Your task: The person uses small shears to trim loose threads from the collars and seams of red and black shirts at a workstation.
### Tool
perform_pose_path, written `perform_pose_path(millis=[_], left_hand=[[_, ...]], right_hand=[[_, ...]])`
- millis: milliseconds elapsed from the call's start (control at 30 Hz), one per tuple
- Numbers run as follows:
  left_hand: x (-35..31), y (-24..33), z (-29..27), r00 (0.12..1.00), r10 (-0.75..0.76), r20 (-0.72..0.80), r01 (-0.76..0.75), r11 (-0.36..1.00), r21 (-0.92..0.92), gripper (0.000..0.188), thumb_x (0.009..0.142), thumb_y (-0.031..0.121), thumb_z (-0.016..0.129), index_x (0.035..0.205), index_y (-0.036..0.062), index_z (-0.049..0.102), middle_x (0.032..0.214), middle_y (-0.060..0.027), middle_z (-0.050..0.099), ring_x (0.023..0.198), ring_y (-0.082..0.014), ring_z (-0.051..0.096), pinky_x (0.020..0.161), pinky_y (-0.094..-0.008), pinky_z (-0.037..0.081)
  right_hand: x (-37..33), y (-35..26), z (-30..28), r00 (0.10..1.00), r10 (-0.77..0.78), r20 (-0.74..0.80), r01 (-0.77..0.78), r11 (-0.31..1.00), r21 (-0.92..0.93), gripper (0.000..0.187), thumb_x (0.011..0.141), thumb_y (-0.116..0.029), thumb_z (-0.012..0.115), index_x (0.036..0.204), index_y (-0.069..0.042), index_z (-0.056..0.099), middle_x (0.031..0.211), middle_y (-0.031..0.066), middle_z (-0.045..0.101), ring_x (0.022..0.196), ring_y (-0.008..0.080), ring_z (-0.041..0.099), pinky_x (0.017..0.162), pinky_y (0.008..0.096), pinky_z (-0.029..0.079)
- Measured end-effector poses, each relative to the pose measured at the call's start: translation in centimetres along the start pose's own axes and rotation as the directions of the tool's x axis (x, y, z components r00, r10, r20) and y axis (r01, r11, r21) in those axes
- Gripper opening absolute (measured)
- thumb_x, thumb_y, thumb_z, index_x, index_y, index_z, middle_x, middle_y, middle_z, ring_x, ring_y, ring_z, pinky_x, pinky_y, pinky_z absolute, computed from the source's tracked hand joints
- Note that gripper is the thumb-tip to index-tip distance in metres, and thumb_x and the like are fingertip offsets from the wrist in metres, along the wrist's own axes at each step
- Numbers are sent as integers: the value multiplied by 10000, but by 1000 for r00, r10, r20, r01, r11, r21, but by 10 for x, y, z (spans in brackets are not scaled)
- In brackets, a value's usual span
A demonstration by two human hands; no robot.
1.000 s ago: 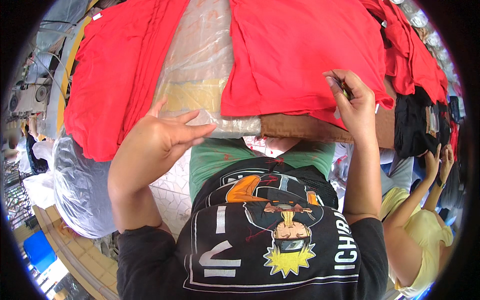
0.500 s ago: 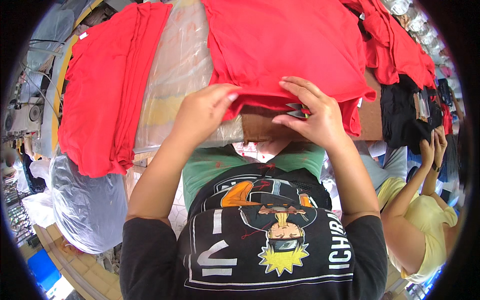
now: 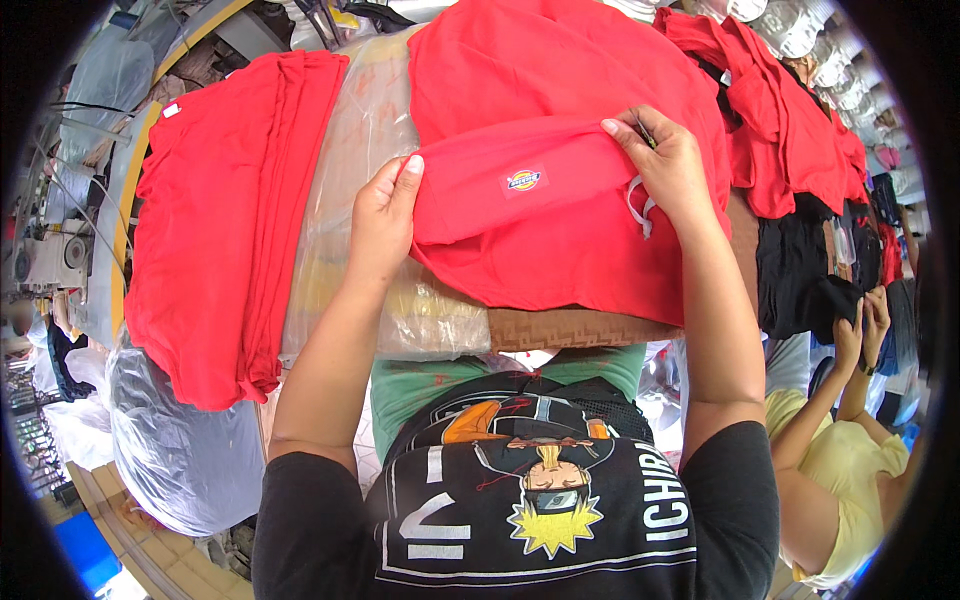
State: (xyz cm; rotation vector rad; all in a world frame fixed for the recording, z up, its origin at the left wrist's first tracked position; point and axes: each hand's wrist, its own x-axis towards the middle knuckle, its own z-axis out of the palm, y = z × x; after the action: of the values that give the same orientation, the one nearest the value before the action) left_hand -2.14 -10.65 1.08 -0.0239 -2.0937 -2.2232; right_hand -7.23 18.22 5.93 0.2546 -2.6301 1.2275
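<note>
A red garment (image 3: 560,265) lies on the table in front of me, one band of it lifted and stretched between my hands. My left hand (image 3: 385,215) pinches the band's left end between thumb and fingers. At the other end, my right hand (image 3: 665,165) grips the cloth, with thread snips (image 3: 645,130) also tucked in it, mostly hidden by the fingers. Between the hands, a small colored label patch (image 3: 523,181) faces up on the band. Just below my right hand, a pale looped strip (image 3: 639,208) hangs against the cloth.
A stack of folded red garments (image 3: 220,230) lies at the left. Clear plastic sheeting (image 3: 365,200) covers the table beside it, with a brown patterned surface (image 3: 570,330) nearer me. More red cloth (image 3: 785,125) sits far right. A co-worker's hands (image 3: 862,330) handle black cloth (image 3: 833,300).
Both hands have moved up and away from me, the right farther. The garment's near edge is now lifted and spread, bringing the label patch and pale strip into view. The snips remain in my right hand.
</note>
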Motion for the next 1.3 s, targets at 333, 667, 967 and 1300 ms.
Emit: perform_pose_path(millis=[333,667,967,1300], left_hand=[[-16,104,-51,538,259,-802,-477,878,-36,378,967,245,466,1220,-22,552,1252,-152,580,1155,-266,565,1003,-385,457],[-26,141,-225,351,127,-928,-279,960,26,632,924,307,566,1430,-2,346,1511,-153,323,1411,-269,259,1163,-452,125],[-29,26,11,920,357,162,-313,421,851,735,793,256,737,1421,72,403,1490,-147,338,1410,-372,238,1141,-493,196],[-10,17,8,907,394,152,-360,534,765,258,942,91,514,1168,23,619,1084,-163,648,1146,-290,567,996,-364,404]], right_hand=[[-44,-73,-49,879,-467,95,451,880,150,159,749,-93,782,854,-39,675,778,45,635,603,111,564,529,260,414],[-34,-13,-86,976,6,-217,80,919,386,133,924,-90,619,916,32,670,809,8,645,780,61,575,727,219,453],[41,19,-1,994,-103,34,103,995,5,226,905,-165,639,1066,-13,680,999,110,698,966,186,648,859,309,490],[66,-28,33,979,-177,105,142,950,278,288,850,-295,727,854,-16,654,745,15,597,698,136,580,654,308,470]])
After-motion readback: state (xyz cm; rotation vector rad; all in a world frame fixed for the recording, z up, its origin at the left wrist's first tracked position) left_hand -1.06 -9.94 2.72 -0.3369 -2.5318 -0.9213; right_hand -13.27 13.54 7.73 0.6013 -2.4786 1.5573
